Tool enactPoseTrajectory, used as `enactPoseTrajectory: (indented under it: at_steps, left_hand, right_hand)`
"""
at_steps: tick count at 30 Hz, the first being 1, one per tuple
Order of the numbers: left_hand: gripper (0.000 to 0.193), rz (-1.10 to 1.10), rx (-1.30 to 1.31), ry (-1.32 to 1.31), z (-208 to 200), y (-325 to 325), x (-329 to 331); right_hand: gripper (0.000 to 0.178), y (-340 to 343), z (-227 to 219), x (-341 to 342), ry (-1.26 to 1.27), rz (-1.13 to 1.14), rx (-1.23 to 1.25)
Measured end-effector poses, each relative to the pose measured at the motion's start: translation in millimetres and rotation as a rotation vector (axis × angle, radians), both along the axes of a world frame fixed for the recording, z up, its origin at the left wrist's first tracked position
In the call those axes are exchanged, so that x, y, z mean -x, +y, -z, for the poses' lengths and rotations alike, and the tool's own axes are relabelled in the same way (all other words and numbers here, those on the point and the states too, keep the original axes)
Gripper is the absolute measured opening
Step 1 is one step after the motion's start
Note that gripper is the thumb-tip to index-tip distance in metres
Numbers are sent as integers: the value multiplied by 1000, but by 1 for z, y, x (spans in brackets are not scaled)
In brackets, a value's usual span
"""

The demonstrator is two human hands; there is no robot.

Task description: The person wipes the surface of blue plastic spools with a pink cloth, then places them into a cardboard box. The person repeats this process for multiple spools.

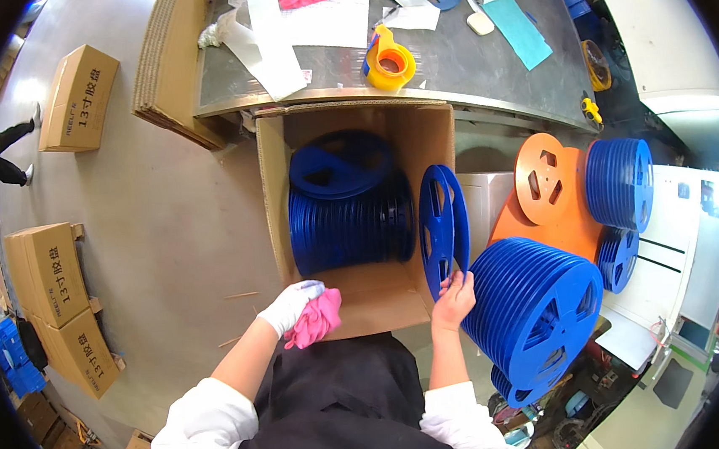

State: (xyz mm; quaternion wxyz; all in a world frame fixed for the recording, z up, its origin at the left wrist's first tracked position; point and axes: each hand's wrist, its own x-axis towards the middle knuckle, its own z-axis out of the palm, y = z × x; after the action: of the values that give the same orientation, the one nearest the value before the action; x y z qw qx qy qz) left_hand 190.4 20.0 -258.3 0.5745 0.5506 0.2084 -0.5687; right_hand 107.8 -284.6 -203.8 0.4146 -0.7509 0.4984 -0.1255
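Note:
My left hand point(295, 306), in a white glove, is closed on a crumpled pink cloth point(315, 319) by the near left corner of an open cardboard box point(374, 303). Bare, my right hand point(453, 300) grips the lower rim of a blue plastic reel point(437, 227), which stands on edge over the box's right wall. Inside the box lies a row of blue reels point(347, 230) packed side by side, with one reel point(342, 165) tilted at the far end. To the right of my right hand is a thick stack of blue reels point(535, 312).
A metal workbench point(331, 83) with an orange tape dispenser point(389, 60) and papers stands beyond the box. More blue reels point(618, 183) rest by an orange disc point(540, 178) at right. Sealed cartons point(51, 274) stand on the left floor; a person point(12, 155) walks there.

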Motion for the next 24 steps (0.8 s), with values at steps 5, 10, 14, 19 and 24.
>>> enactPoseTrajectory:
  at_steps: [5, 10, 14, 19, 24]
  left_hand:
    - [56, -14, -191, -88, 97, -27, 2]
    - [75, 250, -435, -151, 106, -43, 17]
    - [82, 280, -497, -4, 91, -43, 23]
    - [84, 97, -601, -115, 121, -25, 33]
    - [94, 53, -712, -237, 145, -28, 23]
  right_hand:
    - [22, 5, 98, -20, 190, 14, -30]
    - [75, 20, 115, -34, 142, -430, 335]
    - [80, 38, 125, -88, 71, -880, 277]
    - [118, 19, 234, -200, 604, -1261, 423]
    - [108, -18, 278, -272, 1007, -1693, 292]
